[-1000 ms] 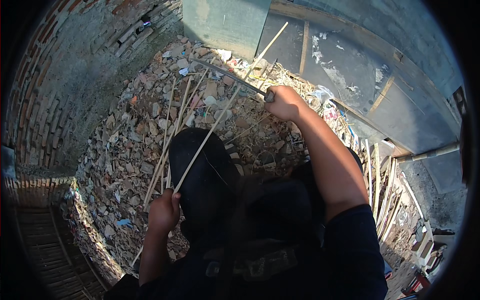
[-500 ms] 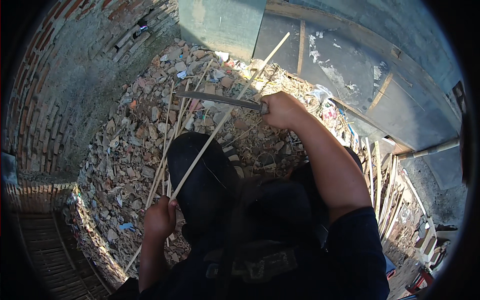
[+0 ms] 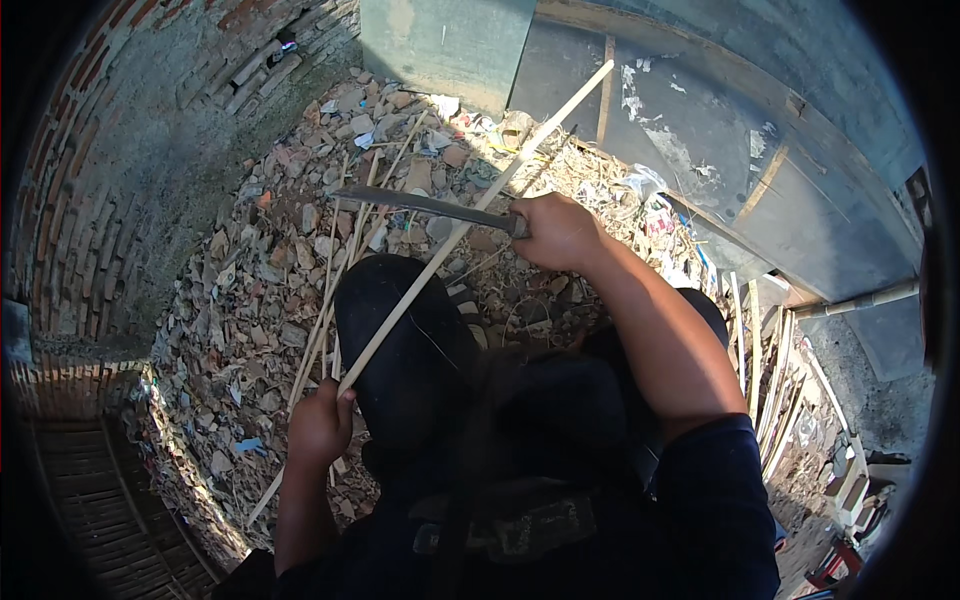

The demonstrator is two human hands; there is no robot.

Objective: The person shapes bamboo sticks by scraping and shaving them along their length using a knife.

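A long, pale bamboo strip [image 3: 408, 295] slants from my left hand [image 3: 318, 425] up and away to the right, passing over my dark-clad left knee [image 3: 390, 300]. The fingers of that hand are closed round its near end. My right hand [image 3: 560, 232] grips the short handle of a machete [image 3: 415, 203]. Its long, dark blade points left and crosses the strip, apparently lying against it; the exact contact is hard to see. More thin bamboo strips [image 3: 350, 255] lie on the rubble beside my left knee, partly hidden by my left hand.
Broken brick and stone rubble [image 3: 250, 330] covers the ground, with scraps of litter. A worn brick wall [image 3: 150, 170] rises on the left. Dark panels [image 3: 690, 140] stand at the far right. A bundle of bamboo strips [image 3: 775, 390] lies to my right.
The strip's far end has swung to the right. My right hand and the machete have shifted slightly left and nearer along it. My left hand keeps its hold with hardly any movement.
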